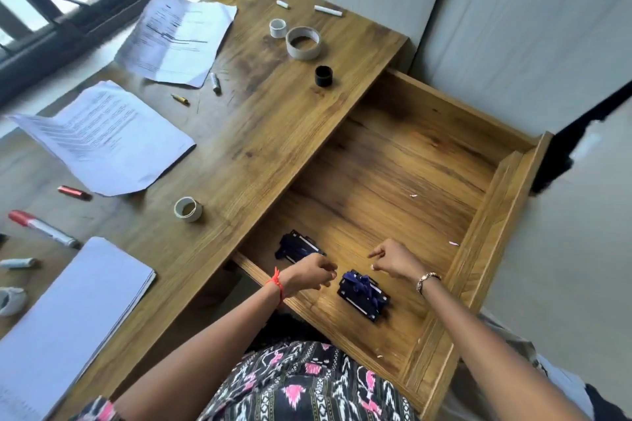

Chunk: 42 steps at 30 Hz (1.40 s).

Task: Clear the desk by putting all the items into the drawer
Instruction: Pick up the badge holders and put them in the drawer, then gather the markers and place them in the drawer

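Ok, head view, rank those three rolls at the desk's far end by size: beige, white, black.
1. beige roll, clearly largest.
2. white roll and black roll look about alike, so I won't rank them.
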Tool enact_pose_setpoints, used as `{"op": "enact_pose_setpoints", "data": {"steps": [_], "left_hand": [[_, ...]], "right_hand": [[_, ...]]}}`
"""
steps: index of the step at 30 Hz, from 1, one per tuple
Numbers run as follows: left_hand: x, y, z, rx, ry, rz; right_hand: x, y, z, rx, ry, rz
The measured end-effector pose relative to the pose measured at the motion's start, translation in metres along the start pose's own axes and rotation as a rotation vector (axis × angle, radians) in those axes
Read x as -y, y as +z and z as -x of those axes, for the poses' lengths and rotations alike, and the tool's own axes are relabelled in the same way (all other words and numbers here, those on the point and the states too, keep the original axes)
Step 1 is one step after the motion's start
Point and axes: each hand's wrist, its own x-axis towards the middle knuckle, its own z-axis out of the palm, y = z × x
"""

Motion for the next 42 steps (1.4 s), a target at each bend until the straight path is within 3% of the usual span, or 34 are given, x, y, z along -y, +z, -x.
{"op": "enact_pose_setpoints", "data": {"steps": [10,16,23,35,42], "left_hand": [[0.014,-0.057,0.060,-0.446,0.271,0.081],[0.053,-0.089,0.110,-0.763,0.284,0.135],[0.120,-0.111,0.180,-1.011,0.225,0.122],[0.238,-0.098,0.278,-1.188,0.097,0.239],[0.289,-0.079,0.319,-1.245,0.043,0.272]], "right_hand": [[0.115,-0.024,0.007,-0.056,-0.455,-0.026],[0.188,0.001,0.020,0.012,-0.618,0.062],[0.251,0.051,0.036,0.049,-0.779,0.182],[0.324,0.167,0.089,0.198,-0.943,0.280],[0.345,0.222,0.120,0.193,-1.037,0.384]]}}
